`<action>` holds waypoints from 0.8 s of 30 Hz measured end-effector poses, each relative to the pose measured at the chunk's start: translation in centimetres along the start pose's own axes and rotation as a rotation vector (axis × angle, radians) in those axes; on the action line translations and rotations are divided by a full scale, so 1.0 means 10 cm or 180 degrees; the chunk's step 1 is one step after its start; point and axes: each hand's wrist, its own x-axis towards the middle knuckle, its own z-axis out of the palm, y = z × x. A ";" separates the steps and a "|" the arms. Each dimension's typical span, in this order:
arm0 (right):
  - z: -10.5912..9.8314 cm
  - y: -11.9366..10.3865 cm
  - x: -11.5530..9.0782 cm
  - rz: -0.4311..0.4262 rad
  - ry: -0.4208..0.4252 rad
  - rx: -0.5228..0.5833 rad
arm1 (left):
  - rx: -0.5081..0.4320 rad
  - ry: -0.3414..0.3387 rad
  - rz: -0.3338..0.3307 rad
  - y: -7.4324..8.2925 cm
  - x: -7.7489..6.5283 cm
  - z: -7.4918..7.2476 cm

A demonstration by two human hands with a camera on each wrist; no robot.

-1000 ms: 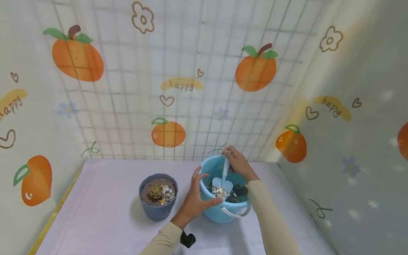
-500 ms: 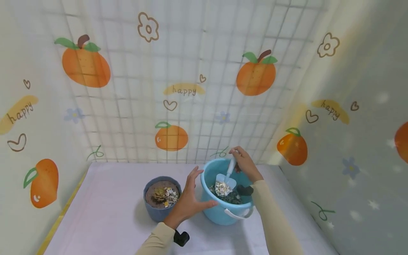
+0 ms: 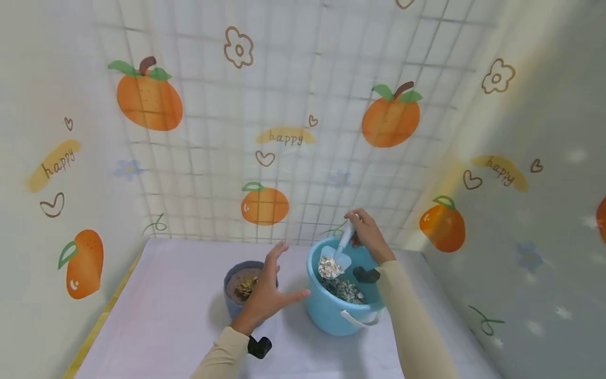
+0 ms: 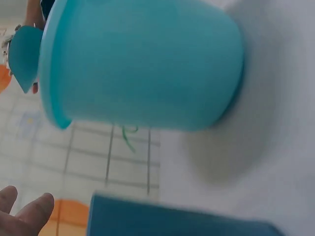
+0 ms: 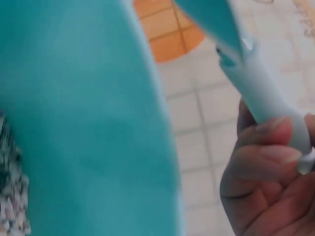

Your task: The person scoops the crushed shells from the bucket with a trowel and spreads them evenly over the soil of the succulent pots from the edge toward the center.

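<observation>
My right hand [image 3: 370,236] grips the white handle of a small light-blue shovel [image 5: 268,93]. The blade carries a heap of pale gravel [image 3: 330,267] and, in the left wrist view, stands out above the rim of the light-blue bucket [image 4: 142,64]. More grey and white gravel [image 3: 344,290] lies inside that bucket. My left hand [image 3: 266,295] is held with thumb and fingers spread, holding nothing, between the bucket and a blue-grey flowerpot [image 3: 234,306]. In the head view it covers part of the pot, where a yellowish succulent [image 3: 247,286] sits in brown soil.
Everything stands on a white-covered table [image 3: 180,305]. A white bucket handle [image 3: 355,320] hangs at the front of the bucket. Behind rises a grid wall with a fruit-print sheet [image 3: 265,205]. A black wrist camera [image 3: 259,347] sits at the left wrist.
The shovel with its gravel has risen from the bucket's contents toward the rim. My left hand has moved off the bucket's side to the left, now overlapping the pot.
</observation>
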 end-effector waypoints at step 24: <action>1.05 -0.13 0.34 0.0077 -0.0477 0.0323 | 0.0532 0.0492 -0.0533 -0.48 -0.35 -0.89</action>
